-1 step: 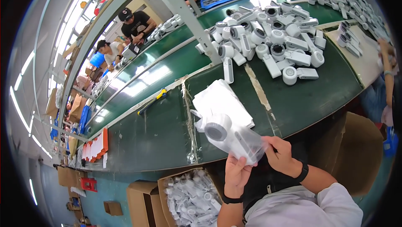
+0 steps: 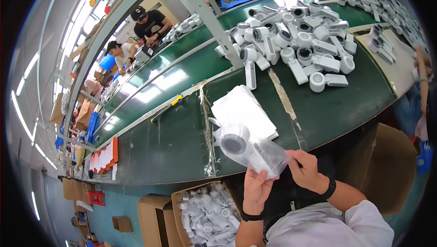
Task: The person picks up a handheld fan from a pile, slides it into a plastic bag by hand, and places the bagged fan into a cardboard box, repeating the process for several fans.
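A white handheld fan [image 2: 235,143] lies inside a clear plastic bag [image 2: 271,149], its round head pointing away to the left. My left hand [image 2: 257,186] is closed on the handle end from below, through the bag. The thumb and fingers of my right hand [image 2: 306,168] pinch the bag's end near the handle. Beneath and beyond the fan, a stack of white plastic bags [image 2: 243,105] rests on the green worktable [image 2: 159,156]. A large heap of similar white fans [image 2: 305,42] covers the table farther off, with one fan [image 2: 325,82] at its near edge.
A yellow-handled cutter [image 2: 167,107] lies left of the bags. Below the table edge, a carton [image 2: 177,201] holds bagged fans; another open carton [image 2: 380,169] stands right. A metal post [image 2: 205,17] rises from the bench. Co-workers sit across the conveyor [image 2: 159,85]; another person's arm [image 2: 423,80] is at far right.
The view has shifted slightly. The bagged fan's head has dipped a little toward me and left, while both hands keep their grip.
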Available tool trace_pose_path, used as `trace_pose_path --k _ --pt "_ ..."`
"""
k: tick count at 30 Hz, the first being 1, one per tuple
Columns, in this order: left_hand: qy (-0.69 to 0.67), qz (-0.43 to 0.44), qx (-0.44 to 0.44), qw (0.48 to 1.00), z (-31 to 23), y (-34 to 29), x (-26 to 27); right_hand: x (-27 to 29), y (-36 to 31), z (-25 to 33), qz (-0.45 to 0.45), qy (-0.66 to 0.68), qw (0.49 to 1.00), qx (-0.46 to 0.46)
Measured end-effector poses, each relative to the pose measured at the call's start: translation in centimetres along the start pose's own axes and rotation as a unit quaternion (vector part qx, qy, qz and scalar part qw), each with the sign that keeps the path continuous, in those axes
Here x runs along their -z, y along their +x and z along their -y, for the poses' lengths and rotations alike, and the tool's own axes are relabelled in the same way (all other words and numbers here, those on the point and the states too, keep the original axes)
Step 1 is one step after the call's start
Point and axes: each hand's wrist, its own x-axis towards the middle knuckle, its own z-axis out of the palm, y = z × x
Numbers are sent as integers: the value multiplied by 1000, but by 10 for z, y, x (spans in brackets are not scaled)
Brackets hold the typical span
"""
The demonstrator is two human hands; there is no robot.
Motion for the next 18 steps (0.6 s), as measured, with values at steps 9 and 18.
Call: trace_pose_path --k 9,18 --pt "384 -342 -285 809 -123 -13 54 16 11 -27 101 -15 993 -64" --pt "696 -493 -238 465 -185 38 163 14 21 -51 70 -26 987 -145"
